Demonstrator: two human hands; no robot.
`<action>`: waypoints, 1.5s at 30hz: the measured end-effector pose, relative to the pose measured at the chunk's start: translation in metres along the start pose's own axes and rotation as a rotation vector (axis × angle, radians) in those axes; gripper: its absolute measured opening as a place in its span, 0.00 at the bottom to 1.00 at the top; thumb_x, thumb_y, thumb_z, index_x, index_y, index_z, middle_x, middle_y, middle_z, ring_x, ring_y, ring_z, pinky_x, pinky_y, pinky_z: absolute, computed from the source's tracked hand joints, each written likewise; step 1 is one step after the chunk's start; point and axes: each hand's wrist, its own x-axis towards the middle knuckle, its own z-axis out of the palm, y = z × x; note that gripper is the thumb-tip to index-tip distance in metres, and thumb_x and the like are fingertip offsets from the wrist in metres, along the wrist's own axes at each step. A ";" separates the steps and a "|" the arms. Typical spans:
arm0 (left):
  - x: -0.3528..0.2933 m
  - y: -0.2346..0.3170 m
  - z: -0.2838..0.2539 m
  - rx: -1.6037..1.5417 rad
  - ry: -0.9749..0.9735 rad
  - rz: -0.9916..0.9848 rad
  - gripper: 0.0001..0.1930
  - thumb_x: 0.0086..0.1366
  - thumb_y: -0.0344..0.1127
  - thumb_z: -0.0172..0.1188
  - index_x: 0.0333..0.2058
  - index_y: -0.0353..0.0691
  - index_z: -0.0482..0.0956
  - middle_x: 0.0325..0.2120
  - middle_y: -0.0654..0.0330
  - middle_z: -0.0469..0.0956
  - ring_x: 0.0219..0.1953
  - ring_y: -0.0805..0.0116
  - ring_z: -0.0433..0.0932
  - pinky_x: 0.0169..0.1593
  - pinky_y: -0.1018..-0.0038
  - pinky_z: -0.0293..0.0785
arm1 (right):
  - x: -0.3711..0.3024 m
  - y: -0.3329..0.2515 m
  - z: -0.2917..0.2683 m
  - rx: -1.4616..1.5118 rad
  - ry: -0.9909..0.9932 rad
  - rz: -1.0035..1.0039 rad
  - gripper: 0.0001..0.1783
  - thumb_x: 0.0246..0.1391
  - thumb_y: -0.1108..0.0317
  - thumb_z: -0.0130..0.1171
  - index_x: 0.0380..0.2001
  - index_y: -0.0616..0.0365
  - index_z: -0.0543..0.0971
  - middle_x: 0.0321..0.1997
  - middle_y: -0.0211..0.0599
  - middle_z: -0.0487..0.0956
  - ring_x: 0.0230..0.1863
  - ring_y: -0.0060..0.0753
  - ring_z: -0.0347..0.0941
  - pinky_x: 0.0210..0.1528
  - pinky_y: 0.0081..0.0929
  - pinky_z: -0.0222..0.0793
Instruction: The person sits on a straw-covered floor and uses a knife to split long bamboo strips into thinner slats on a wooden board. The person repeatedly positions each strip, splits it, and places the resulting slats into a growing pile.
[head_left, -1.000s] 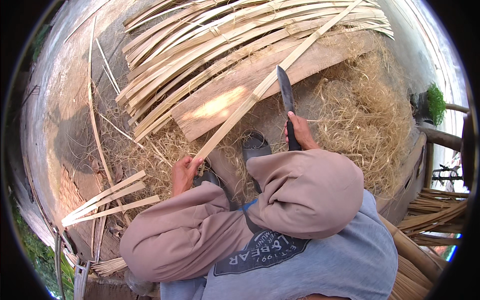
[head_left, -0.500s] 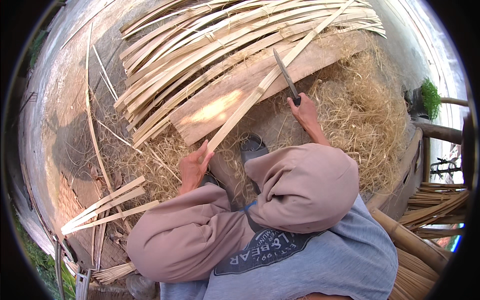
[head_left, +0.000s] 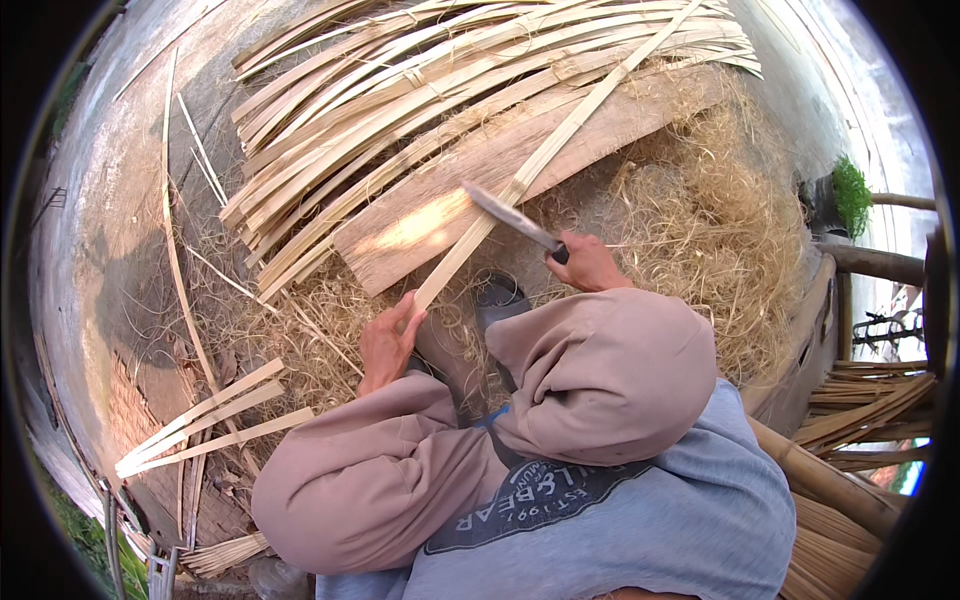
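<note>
My left hand (head_left: pixel 388 340) pinches the near end of a long pale bamboo strip (head_left: pixel 545 152). The strip runs away to the upper right, lying across a wooden board (head_left: pixel 420 225). In my right hand (head_left: pixel 590 264) is a knife (head_left: pixel 512 217), gripped by its black handle. Its blade points to the upper left and crosses over the strip near the board's front edge; whether it touches the strip I cannot tell. Beyond the board lies a wide layer of similar strips (head_left: pixel 370 115).
Curly shavings (head_left: pixel 715 215) are heaped right of the board. Several cut strips (head_left: pixel 205 415) fan out at the lower left. A sandalled foot (head_left: pixel 500 298) is between my knees. Bamboo poles (head_left: pixel 825 480) and strip bundles (head_left: pixel 865 410) stand at the right, near a potted plant (head_left: pixel 852 195).
My right hand has come nearer and slightly left, swinging the knife blade from beyond the strip's right side down and left across it. My left hand keeps its hold on the strip.
</note>
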 end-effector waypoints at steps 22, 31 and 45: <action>0.025 0.000 -0.027 -0.330 -0.253 -0.258 0.27 0.71 0.55 0.64 0.52 0.35 0.85 0.32 0.60 0.87 0.36 0.76 0.77 0.42 0.73 0.74 | 0.010 -0.040 0.002 -0.064 -0.149 -0.014 0.20 0.54 0.51 0.70 0.35 0.56 0.76 0.33 0.48 0.84 0.38 0.59 0.83 0.43 0.54 0.77; 0.010 -0.020 -0.028 -0.326 -0.272 -0.263 0.26 0.71 0.54 0.64 0.53 0.36 0.84 0.31 0.60 0.86 0.35 0.76 0.75 0.40 0.73 0.73 | 0.062 0.059 -0.065 0.013 0.245 0.329 0.19 0.53 0.53 0.67 0.26 0.60 0.79 0.19 0.46 0.81 0.22 0.49 0.81 0.28 0.43 0.78; -0.086 -0.081 -0.069 -0.269 0.013 -0.394 0.20 0.64 0.35 0.73 0.52 0.34 0.85 0.28 0.57 0.86 0.30 0.79 0.78 0.37 0.75 0.74 | 0.094 0.119 -0.117 -0.083 0.139 0.414 0.20 0.54 0.53 0.64 0.28 0.63 0.83 0.24 0.53 0.83 0.29 0.52 0.84 0.35 0.47 0.78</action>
